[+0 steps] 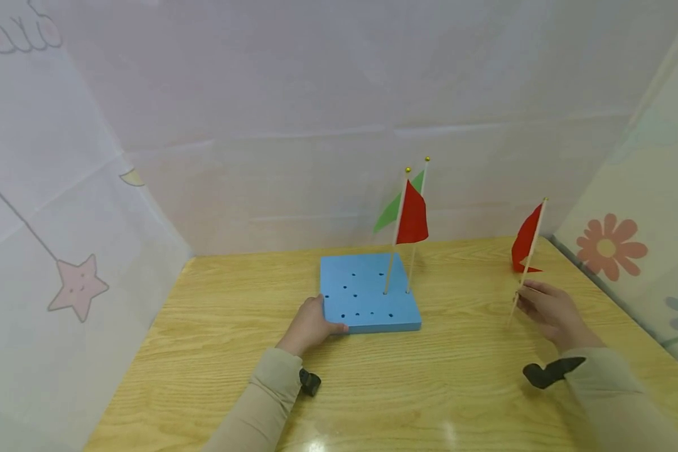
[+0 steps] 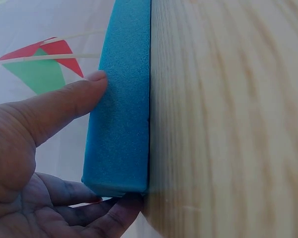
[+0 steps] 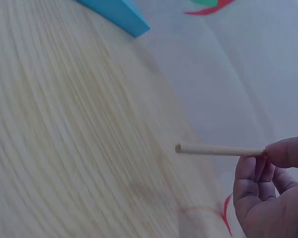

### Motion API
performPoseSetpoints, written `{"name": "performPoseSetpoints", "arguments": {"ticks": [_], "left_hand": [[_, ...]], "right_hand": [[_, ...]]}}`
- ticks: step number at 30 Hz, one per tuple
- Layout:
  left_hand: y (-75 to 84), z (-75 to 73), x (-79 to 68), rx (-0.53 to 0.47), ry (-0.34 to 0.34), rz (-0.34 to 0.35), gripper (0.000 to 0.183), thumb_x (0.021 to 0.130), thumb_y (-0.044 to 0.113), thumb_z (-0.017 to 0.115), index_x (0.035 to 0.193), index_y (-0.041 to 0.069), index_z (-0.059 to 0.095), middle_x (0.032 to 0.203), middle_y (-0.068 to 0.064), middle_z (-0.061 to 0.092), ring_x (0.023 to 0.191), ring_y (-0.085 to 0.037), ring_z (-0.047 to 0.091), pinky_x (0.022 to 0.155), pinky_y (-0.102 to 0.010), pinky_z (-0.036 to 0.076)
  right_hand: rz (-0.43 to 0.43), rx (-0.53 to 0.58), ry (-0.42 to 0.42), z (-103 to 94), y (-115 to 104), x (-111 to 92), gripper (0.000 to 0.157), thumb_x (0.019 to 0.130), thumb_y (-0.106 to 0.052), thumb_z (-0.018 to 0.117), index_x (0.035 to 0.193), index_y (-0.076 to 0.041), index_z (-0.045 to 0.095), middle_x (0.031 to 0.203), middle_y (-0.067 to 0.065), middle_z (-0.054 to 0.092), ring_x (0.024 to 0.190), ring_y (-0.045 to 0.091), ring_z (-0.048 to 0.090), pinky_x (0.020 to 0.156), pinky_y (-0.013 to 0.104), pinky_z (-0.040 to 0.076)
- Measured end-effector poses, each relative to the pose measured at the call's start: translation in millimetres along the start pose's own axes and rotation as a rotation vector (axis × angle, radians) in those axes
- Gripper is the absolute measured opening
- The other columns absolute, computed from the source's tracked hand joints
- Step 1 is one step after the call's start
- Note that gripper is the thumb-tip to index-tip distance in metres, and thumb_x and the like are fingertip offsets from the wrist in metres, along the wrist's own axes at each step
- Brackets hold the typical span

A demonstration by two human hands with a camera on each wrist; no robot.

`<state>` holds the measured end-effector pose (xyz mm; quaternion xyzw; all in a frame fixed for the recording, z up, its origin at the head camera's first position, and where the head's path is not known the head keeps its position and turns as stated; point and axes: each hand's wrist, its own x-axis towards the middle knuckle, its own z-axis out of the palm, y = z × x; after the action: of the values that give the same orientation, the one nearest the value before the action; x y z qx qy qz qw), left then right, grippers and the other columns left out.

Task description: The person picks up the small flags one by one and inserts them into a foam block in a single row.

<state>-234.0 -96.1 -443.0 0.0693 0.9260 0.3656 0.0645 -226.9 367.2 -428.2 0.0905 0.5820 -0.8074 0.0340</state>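
Observation:
A blue foam board (image 1: 339, 267) with several small holes lies flat on the table. My left hand (image 1: 311, 323) grips its near left corner, thumb along the front side and fingers round the left side. Two flags stand in the board's right part: a red flag (image 1: 412, 216) in front and a green flag (image 1: 388, 215) behind it, both with gold ball tops. Off to the right, my right hand (image 1: 554, 314) pinches the wooden stick of another red flag (image 1: 524, 242), held nearly upright with a slight tilt. Below the fingers, the stick's bare lower end (image 3: 213, 149) points toward the table.
The wood-grain table (image 1: 215, 351) extends around the board on all sides. Pale cloth (image 1: 294, 157) hangs behind it, with printed cloth at the left and right sides. Each wrist wears a black strap piece, such as the right one (image 1: 548, 373).

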Motion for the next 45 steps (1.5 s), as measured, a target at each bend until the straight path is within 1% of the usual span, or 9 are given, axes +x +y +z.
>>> {"name": "performPoseSetpoints", "arguments": {"ticks": [4,8,11,14,22,27,32,38,45], "left_hand": [[-0.4,-1.0,-0.8,-0.004,-0.001,0.0,0.096,0.084,0.028,0.089,0.15,-0.018,0.036,0.15,-0.037,0.042,0.14,-0.05,0.041,0.113,-0.057,0.04],[-0.5,-0.3,-0.5,-0.006,-0.002,-0.004,0.096,0.084,0.028,0.089,0.15,-0.018,0.036,0.15,-0.037,0.042,0.14,-0.05,0.041,0.113,-0.057,0.04],[-0.7,0.0,0.1,-0.002,0.001,-0.006,0.097,0.084,0.028,0.089,0.15,-0.018,0.036,0.15,-0.037,0.042,0.139,-0.049,0.042,0.113,-0.056,0.04],[-0.5,0.0,0.7,0.002,0.003,-0.006,0.097,0.083,0.028,0.09,0.15,-0.018,0.036,0.149,-0.037,0.043,0.139,-0.049,0.042,0.113,-0.056,0.04],[-0.5,-0.2,1.1,0.002,0.003,-0.001,0.098,0.083,0.028,0.09,0.15,-0.019,0.036,0.149,-0.037,0.043,0.139,-0.049,0.043,0.113,-0.056,0.04],[-0.1,-0.8,0.5,-0.012,-0.001,0.0,0.096,0.084,0.028,0.09,0.15,-0.018,0.037,0.149,-0.037,0.043,0.139,-0.049,0.042,0.113,-0.056,0.039],[-0.7,-0.9,1.0,-0.005,0.001,0.004,0.096,0.083,0.028,0.09,0.149,-0.018,0.037,0.149,-0.037,0.043,0.139,-0.049,0.042,0.113,-0.056,0.039],[-1.6,0.2,1.7,-0.01,0.002,0.002,0.096,0.084,0.029,0.09,0.15,-0.017,0.037,0.149,-0.037,0.043,0.139,-0.049,0.042,0.113,-0.056,0.039],[-2.8,1.7,2.9,-0.022,-0.007,-0.003,0.098,0.084,0.029,0.089,0.151,-0.017,0.035,0.151,-0.036,0.042,0.141,-0.049,0.041,0.114,-0.056,0.038]], "right_hand": [[-0.099,0.012,-0.047,19.4,5,1,0.023,0.105,0.005,0.05,0.095,-0.01,0.063,0.087,-0.001,0.065,0.08,0.01,0.067,0.076,0.019,0.057],[-0.16,-0.083,-0.036,37.9,8,1,0.007,0.106,0.003,0.049,0.108,-0.003,0.051,0.093,-0.003,0.059,0.085,0.006,0.064,0.079,0.017,0.056],[-0.201,-0.202,-0.01,52.0,10,2,0.009,0.107,0.001,0.048,0.114,-0.002,0.044,0.099,-0.004,0.054,0.09,0.004,0.061,0.082,0.015,0.054],[-0.248,-0.292,0.016,65.7,10,2,0.012,0.108,0.002,0.047,0.117,-0.002,0.042,0.104,-0.002,0.05,0.091,0.003,0.059,0.083,0.014,0.054],[-0.319,-0.42,0.067,96.1,12,0,0.013,0.108,-0.002,0.049,0.119,-0.003,0.044,0.112,0.008,0.044,0.093,0.003,0.057,0.084,0.012,0.053],[-0.346,-0.488,0.078,110.6,13,-1,0.017,0.109,-0.004,0.049,0.123,0.002,0.043,0.117,0.011,0.044,0.094,0.002,0.057,0.085,0.012,0.052],[-0.37,-0.496,0.07,126.7,16,-1,0.02,0.109,-0.004,0.049,0.126,0.005,0.043,0.118,0.012,0.045,0.095,0.004,0.057,0.085,0.012,0.052],[-0.41,-0.466,0.036,148.6,24,-2,0.021,0.108,-0.002,0.048,0.126,0.007,0.042,0.118,0.015,0.046,0.097,0.01,0.057,0.086,0.013,0.052],[-0.441,-0.456,0.034,168.5,34,-5,0.02,0.107,0.0,0.049,0.125,0.008,0.043,0.115,0.015,0.047,0.095,0.009,0.056,0.086,0.012,0.051]]}}
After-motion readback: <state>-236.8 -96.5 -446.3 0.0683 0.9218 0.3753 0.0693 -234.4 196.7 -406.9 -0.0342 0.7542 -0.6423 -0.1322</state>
